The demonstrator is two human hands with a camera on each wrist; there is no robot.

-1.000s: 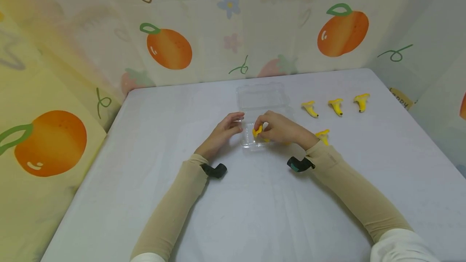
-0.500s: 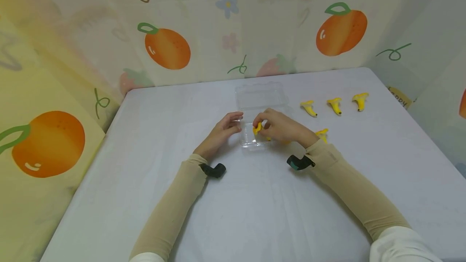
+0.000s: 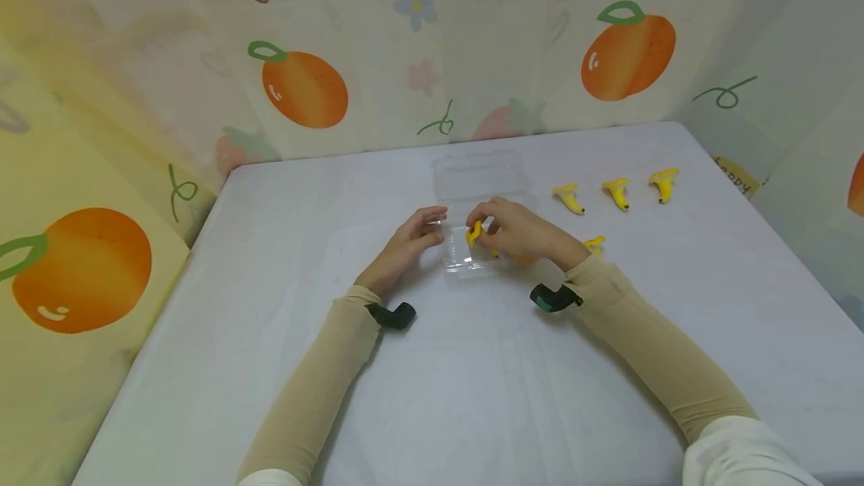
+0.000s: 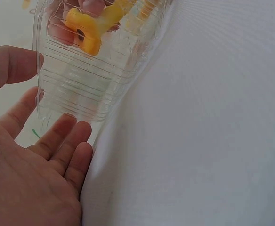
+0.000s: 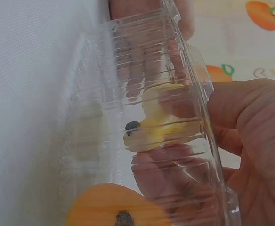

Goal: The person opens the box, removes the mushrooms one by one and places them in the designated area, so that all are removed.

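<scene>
A clear plastic clamshell box [image 3: 459,268] lies on the table, its lid [image 3: 481,177] folded back. My right hand [image 3: 518,232] reaches into it and pinches a yellow chanterelle mushroom [image 3: 474,234] between thumb and fingers. Through the box wall in the right wrist view, this chanterelle [image 5: 151,129] shows a dark stem end. Below it in the box sits another orange-yellow piece [image 5: 100,205] with a dark tip, partly cut off. At the box's left end, my left hand [image 3: 403,247] rests relaxed, thumb and fingertips touching or very near the wall.
Three yellow chanterelles stand in a row to the right: a left one [image 3: 569,198], a middle one [image 3: 617,193] and a right one [image 3: 664,184]. Another chanterelle [image 3: 595,246] is partly hidden behind the right wrist. A fruit-print curtain [image 3: 378,81] hangs behind the white table [image 3: 324,201].
My right hand has lifted very slightly with the chanterelle, which is turned a little. The left hand stays by the box. The head view has shifted a little.
</scene>
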